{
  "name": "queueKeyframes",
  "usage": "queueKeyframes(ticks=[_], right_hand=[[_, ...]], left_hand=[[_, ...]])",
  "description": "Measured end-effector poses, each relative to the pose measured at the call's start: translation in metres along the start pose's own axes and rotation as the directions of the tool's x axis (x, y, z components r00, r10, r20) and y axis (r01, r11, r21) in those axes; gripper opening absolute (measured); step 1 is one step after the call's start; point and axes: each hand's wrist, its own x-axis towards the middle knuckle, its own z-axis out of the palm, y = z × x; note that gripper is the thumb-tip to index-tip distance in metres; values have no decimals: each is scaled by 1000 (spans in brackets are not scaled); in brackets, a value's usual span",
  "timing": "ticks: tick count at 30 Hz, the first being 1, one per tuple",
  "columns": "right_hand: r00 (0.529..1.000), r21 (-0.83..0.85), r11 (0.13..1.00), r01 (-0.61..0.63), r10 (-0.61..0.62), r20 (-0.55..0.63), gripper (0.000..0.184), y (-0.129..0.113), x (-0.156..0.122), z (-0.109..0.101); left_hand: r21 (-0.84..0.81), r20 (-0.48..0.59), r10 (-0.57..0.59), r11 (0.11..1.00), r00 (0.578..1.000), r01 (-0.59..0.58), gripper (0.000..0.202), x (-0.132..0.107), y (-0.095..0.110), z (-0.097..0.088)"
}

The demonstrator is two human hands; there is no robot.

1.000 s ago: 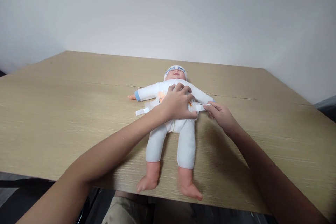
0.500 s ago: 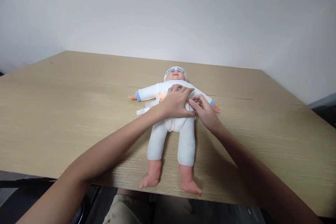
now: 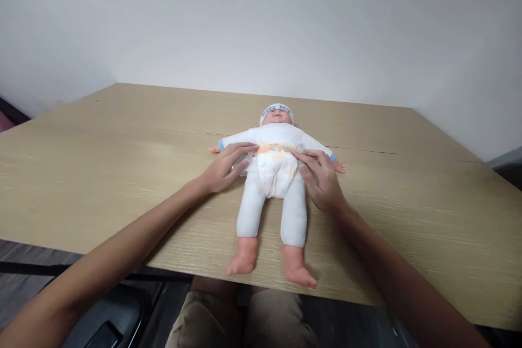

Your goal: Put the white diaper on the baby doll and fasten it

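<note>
White diaper on the doll sits between the left hand and right hand, both with loose fingers resting flat at its sides, grasping nothing.

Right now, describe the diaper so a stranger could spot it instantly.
On the wooden table lies a baby doll on its back. The diaper wraps its waist between both hands, white like the clothes but with an orange printed band along its top.
</note>
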Motion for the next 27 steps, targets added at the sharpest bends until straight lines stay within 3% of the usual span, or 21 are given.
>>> queueKeyframes(ticks=[5,11,16,22,27], right_hand=[[998,-48,999,0,-3,-58,34,-23,19,7],[997,-209,978,27,-11,73,17,-65,64,33],[974,-360,933,-26,105,201,19,-72,86,55],[949,-463,886,-29,171,267,20,-72,86,60],[946,-452,891,-49,187,265,30,-76,86,60]], left_hand=[[138,-36,-229,963,973,232,41,-16,-20,-8],[275,-10,-359,896,933,348,31,-17,-21,-8],[319,49,-495,831,868,456,36,-22,-25,-12],[168,88,-572,815,815,554,36,-20,-28,-16],[-252,186,-584,749,790,613,47,-8,-24,-31]])
